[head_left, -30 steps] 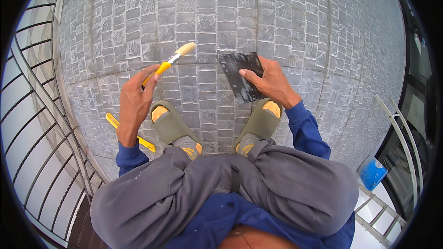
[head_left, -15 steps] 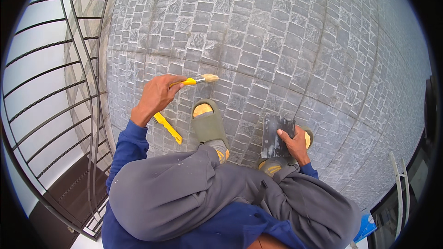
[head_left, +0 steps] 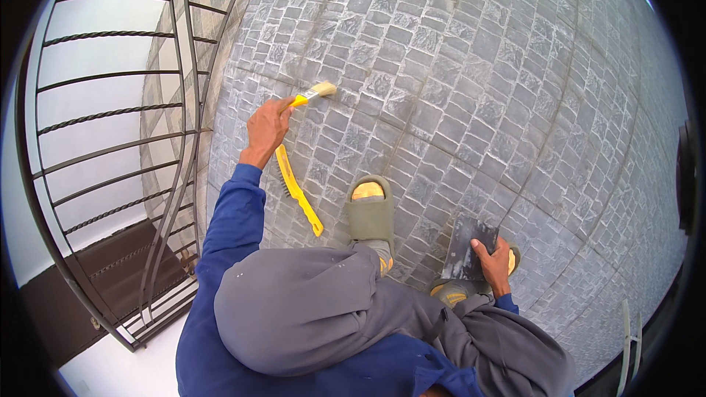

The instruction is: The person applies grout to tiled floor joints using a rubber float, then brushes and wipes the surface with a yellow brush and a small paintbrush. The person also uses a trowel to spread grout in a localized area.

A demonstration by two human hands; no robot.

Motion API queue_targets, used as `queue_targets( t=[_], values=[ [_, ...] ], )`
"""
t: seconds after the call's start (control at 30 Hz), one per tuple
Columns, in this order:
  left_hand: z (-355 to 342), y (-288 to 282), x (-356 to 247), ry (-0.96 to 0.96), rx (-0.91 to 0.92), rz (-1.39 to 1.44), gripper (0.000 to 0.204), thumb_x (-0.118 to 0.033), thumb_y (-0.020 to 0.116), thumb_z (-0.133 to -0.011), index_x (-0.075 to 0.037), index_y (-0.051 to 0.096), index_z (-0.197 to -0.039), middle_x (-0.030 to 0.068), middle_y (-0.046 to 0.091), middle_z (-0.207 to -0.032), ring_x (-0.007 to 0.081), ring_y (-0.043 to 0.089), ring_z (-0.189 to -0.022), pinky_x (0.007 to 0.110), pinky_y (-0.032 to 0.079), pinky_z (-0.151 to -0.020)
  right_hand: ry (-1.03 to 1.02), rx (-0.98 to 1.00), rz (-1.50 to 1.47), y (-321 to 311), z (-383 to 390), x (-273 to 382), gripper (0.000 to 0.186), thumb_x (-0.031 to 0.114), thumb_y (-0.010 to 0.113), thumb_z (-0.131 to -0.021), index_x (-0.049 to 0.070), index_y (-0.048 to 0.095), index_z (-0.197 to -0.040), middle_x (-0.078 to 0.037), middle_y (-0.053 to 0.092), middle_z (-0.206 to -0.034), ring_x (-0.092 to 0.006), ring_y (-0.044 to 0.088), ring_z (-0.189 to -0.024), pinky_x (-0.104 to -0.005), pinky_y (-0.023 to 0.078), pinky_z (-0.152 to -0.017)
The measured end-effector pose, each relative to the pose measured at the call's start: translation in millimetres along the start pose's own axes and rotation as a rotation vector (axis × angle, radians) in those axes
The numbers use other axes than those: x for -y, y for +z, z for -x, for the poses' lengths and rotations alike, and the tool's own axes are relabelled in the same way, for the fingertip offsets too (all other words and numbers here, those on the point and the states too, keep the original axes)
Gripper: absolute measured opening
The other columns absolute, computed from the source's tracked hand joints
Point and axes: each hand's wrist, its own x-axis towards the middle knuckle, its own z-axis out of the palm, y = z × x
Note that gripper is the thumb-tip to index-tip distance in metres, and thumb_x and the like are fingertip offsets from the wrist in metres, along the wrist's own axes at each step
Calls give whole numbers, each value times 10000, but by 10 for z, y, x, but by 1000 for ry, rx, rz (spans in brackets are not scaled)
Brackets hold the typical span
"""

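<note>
Two things are held here, one in each hand; the left hand (head_left: 268, 131), out to the left and farther off, pinches the yellow handle of a paintbrush (head_left: 312, 95) between thumb and fingers, with its pale bristles aimed to the far right; whether the bristle tips touch the stone-patterned floor (head_left: 441, 103), I can't tell from where I stand. The right hand (head_left: 496, 263), nearer and over to the right, grips a dark sheet (head_left: 466, 250) by its right edge, thumb laid flat on top; the fingers beneath are hidden, so I can't tell how they are set; the sheet hangs over the inner side of the right slipper (head_left: 514, 258), pale smears across its face. A yellow wire brush (head_left: 297, 190) lies on the floor just nearer than the left hand; the left slipper (head_left: 372, 218) stands to its right, and a black metal railing (head_left: 179, 51) runs along the left.

The paintbrush looks light, stiff in the handle and soft at the bristles, so the handle is the place to hold; the sheet looks thin, light and fairly stiff, perhaps a little slick where dusty, and best taken at an edge, thumb above and fingers below.
</note>
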Motion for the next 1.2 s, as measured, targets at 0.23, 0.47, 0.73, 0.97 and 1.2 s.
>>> queue_targets(
  t=[0.23,0.47,0.73,0.97,1.2],
  values=[
    [-56,29,584,187,166,66,280,-273,638,-951,-187,733,-1201,134,723,-948,348,689,-850,452,532,-724,-17,-10,63,28,-19,27,306,235,753,-896,-35,666,-1010,-32,690,-851,-119,576,-780,-306,483,-725],
    [-150,-163,1009,-248,-190,74,285,-335,650,-938,-239,743,-1190,136,736,-1021,354,688,-949,454,532,-826,10,-4,52,66,-15,57,286,217,745,-907,-35,672,-1019,-36,696,-883,-118,580,-802,-305,483,-750],
    [-350,-116,1330,-248,-118,-96,307,-354,634,-946,-269,729,-1226,150,736,-1051,359,694,-977,456,536,-835,58,37,84,83,-44,111,272,192,729,-905,-41,671,-1032,-45,700,-892,-127,590,-813,-309,485,-764],
    [-514,-323,1698,-242,140,-20,332,-358,622,-952,-223,727,-1237,166,737,-1057,347,707,-965,425,536,-829,20,1,95,122,-59,94,279,195,731,-902,-49,667,-1024,-49,704,-891,-128,592,-808,-310,487,-759],
    [-707,-138,2133,-505,-295,-64,331,-362,625,-946,-284,713,-1256,156,735,-1079,359,694,-1015,475,533,-860,26,3,113,112,-77,75,313,217,746,-899,-53,670,-1038,-62,715,-908,-144,617,-832,-316,498,-787]
  ],
)
